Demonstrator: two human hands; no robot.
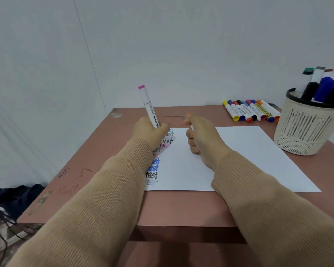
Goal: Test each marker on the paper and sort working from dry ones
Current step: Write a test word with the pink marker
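My left hand grips a white marker with a pink end, held nearly upright, its red-pink tip down on the white paper. A column of "test" words in blue, black and faint ink runs down the paper's left edge, partly hidden by my left hand. My right hand rests on the paper with fingers curled; a small white piece, perhaps a cap, shows between thumb and fingers, mostly hidden.
A row of several capped markers lies at the back of the brown table. A cream basket with more markers stands at the right edge. A dark bag and cables lie on the floor at left.
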